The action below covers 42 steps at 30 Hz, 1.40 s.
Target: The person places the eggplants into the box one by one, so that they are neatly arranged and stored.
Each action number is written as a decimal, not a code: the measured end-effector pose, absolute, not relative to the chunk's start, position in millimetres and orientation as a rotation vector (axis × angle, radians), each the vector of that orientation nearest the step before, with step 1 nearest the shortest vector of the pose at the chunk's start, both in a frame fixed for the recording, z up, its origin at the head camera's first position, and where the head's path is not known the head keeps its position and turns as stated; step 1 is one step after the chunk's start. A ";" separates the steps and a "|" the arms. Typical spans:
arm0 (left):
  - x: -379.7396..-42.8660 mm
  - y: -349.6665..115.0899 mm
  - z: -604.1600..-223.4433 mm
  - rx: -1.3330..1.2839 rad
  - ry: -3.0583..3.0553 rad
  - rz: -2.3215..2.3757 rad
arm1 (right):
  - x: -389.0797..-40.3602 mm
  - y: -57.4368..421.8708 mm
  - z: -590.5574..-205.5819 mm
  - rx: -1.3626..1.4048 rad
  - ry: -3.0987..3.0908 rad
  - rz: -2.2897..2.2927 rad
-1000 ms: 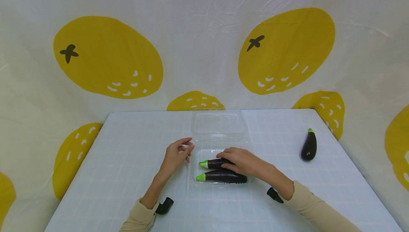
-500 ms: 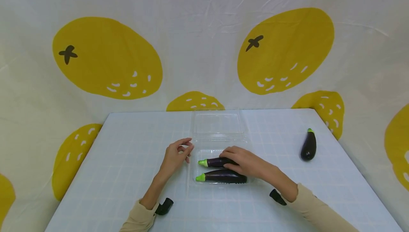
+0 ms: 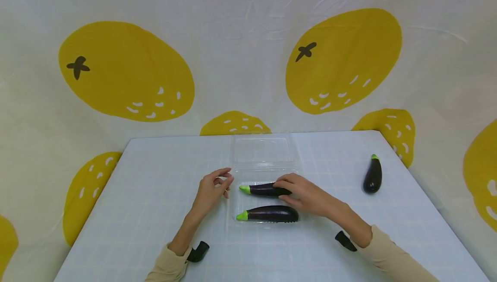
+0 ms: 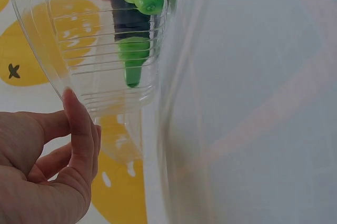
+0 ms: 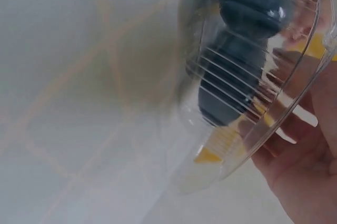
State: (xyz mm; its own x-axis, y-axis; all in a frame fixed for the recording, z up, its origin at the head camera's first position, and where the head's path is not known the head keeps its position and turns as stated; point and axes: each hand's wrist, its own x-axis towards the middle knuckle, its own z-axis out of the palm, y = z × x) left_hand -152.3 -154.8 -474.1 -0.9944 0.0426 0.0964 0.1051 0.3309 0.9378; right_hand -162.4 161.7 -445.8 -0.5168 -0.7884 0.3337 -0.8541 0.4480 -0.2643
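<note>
If your right hand (image 3: 304,193) squeezes too close to the rounded, glossy tip, the far eggplant (image 3: 264,190) could well slip, or swing its green stem toward the left wall of the clear container (image 3: 258,202). A sideways push might also drag the container along, since it looks thin and light and your left hand (image 3: 209,191) may not be bracing it. That hand's fingers are loosely bent, with nothing seen in their hold; the tips are right by the container's left rim, and whether they touch it cannot be told. Crowding is another risk: rolled toward you, the far eggplant would likely knock the near eggplant (image 3: 272,213), which lies along the container's near wall with a bare strip between the two.

Your right hand's grip is narrow, thumb on the near side and fingers on the far side, holding the far eggplant by its blunt end toward the container's right. The body and stem reach out leftward from your fingers, over the far part of the container's floor; whether the eggplant rests there or is slightly raised, you cannot tell. The lid (image 3: 262,149) lies folded open beyond the container's back edge. A third eggplant (image 3: 373,176) lies on the table (image 3: 326,156), well apart to the container's right, its stem pointing away from you and neither hand near it
</note>
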 end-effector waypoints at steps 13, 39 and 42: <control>-150.6 -154.2 -470.3 -0.128 -2.527 -1.777 | -162.1 184.6 -441.3 1.350 -2.525 0.630; -151.5 -154.7 -472.3 -0.127 -2.522 -1.788 | -164.6 240.4 -441.3 1.027 -2.570 0.585; -151.7 -154.0 -471.9 -0.123 -2.530 -1.784 | -163.5 249.7 -443.1 0.972 -2.584 0.584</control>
State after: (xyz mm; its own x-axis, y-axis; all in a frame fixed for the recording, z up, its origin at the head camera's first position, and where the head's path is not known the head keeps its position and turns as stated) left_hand -151.7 -154.0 -471.9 -0.9959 0.0397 0.0815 0.0901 0.3340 0.9383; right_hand -163.5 249.7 -443.1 -0.7178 -0.5500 0.4270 -0.6802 0.6850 -0.2610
